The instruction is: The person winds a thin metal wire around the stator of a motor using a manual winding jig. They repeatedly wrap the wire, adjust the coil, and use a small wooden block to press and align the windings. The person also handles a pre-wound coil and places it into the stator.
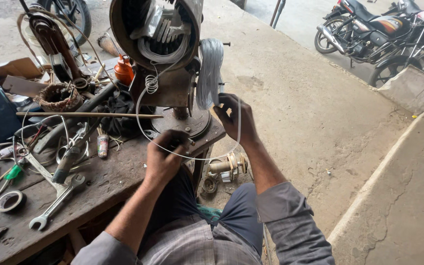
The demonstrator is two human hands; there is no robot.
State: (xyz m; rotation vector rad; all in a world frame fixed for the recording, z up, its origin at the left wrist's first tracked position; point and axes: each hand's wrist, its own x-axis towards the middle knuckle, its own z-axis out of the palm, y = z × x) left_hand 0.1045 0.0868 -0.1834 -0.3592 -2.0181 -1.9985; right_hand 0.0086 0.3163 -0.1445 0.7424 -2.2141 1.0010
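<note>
White sleeving strand (pixel 192 156) sags in loop between my hands, long axis left-right; right hand (pixel 235 119) pinches upper end beside hanging wire bundle (pixel 209 73), left hand (pixel 165 157) closed on lower run at bench edge (pixel 123 172)

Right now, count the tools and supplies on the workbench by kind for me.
Wrenches: 1
Tape rolls: 1
Orange bottles: 1
Wire coils: 1
Long sticks: 1
Total: 5
</note>
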